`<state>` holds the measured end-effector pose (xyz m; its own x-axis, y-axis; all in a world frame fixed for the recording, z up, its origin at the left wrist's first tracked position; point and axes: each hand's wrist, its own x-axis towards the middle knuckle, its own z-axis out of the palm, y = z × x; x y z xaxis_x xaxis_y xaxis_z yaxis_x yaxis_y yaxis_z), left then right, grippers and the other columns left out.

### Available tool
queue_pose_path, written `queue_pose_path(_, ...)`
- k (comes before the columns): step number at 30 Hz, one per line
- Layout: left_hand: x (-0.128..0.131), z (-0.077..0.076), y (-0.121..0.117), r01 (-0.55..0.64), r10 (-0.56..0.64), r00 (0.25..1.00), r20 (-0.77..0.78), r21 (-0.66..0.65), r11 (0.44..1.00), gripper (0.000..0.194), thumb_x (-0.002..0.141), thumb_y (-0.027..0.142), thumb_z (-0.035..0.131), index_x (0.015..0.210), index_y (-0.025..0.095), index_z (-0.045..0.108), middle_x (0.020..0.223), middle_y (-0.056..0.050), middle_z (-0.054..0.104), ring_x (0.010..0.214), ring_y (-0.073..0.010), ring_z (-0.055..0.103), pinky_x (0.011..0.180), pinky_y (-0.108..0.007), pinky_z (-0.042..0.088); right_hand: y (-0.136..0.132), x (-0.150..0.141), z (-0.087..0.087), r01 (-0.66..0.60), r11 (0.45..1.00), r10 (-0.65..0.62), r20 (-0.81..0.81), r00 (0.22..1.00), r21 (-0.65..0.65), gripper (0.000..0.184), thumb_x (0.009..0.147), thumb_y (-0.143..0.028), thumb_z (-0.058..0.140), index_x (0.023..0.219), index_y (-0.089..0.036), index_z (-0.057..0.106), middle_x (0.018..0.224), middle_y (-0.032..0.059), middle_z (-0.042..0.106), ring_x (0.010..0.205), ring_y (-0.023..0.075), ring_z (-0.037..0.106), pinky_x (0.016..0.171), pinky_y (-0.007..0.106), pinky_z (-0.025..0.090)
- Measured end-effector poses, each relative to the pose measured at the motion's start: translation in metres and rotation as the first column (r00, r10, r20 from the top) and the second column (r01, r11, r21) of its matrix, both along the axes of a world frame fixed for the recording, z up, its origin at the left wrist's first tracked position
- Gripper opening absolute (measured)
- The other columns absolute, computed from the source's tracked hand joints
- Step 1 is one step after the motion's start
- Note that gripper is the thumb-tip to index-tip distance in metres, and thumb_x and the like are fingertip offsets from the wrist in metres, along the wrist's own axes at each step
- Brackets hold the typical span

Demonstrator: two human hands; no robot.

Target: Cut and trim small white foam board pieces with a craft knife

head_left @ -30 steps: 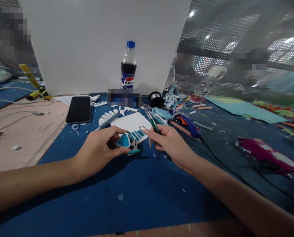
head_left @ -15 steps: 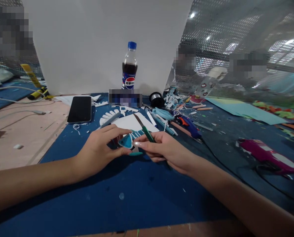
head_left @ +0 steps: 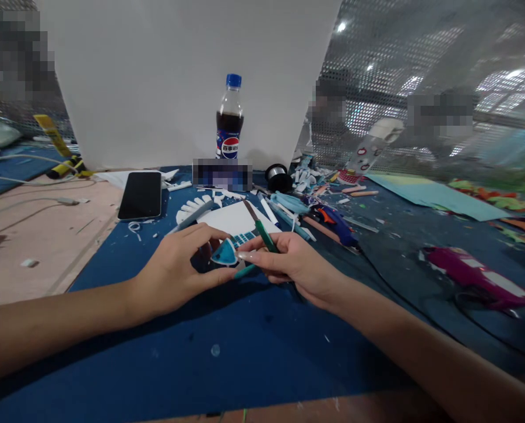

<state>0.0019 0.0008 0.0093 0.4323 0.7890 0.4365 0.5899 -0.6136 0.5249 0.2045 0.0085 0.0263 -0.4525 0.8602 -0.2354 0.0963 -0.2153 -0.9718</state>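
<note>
Between my hands, just above the blue mat, is a small fish-shaped craft piece point(head_left: 224, 253) with a teal head, white edging and a teal-and-white gridded body. My left hand point(head_left: 178, 264) curls around its left side, index fingertip at the top edge and thumb stretched along below. A knife point(head_left: 265, 234) with a green handle and a thin dark blade slants up and away from my closed right hand point(head_left: 289, 258). My right thumb and fingertip meet at the fish's near side. A green strip point(head_left: 245, 271) shows under the piece, partly hidden by fingers.
Behind the hands lie white paper point(head_left: 229, 218), white foam scraps and a wire spool point(head_left: 278, 177). A cola bottle point(head_left: 229, 120) stands at the back, a phone point(head_left: 140, 195) at left. To the right are a blue glue gun point(head_left: 339, 226) with its cord and a magenta device point(head_left: 474, 273).
My left thumb has straightened and slid slightly right along the underside. The fish piece has tilted a little, and the knife has shifted slightly. The whole view has moved slightly.
</note>
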Motion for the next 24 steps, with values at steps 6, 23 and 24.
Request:
queue_pose_path(6,0.0013,0.0005,0.001,0.029,-0.028,0.999,0.023,-0.043,0.999,0.025,0.079,0.035,0.06,0.096,0.016,0.059,0.074,-0.001,0.058,0.064,-0.0124,0.054,0.056,-0.022,0.044,0.0037,0.0042,-0.0006,0.032,0.999,-0.032,0.013,0.999,0.004,0.022,0.068,-0.032,0.071,0.079,-0.014,0.065,0.05,-0.0073,0.038,0.042,0.0029,0.025,0.04,0.02,0.016)
queue_pose_path(23,-0.0017,-0.0053,0.0024,0.085,-0.086,0.995,0.051,0.011,0.996,0.028,0.082,0.024,0.056,0.11,0.02,0.059,0.078,-0.002,0.062,0.067,-0.0127,0.058,0.063,-0.024,0.05,0.005,0.0033,-0.0002,0.068,0.994,-0.072,-0.04,0.997,-0.08,0.02,0.067,-0.028,0.072,0.075,-0.014,0.06,0.047,-0.0096,0.034,0.04,0.0024,0.021,0.039,0.02,0.014)
queue_pose_path(24,-0.002,-0.0052,0.0017,0.07,-0.071,0.995,0.066,0.009,0.997,0.028,0.082,0.025,0.057,0.109,0.02,0.059,0.077,-0.001,0.062,0.068,-0.013,0.059,0.063,-0.024,0.05,0.0048,0.0033,-0.0001,0.063,0.994,-0.067,-0.044,0.997,-0.089,0.02,0.067,-0.027,0.072,0.076,-0.014,0.061,0.046,-0.0096,0.034,0.04,0.0025,0.021,0.038,0.02,0.014)
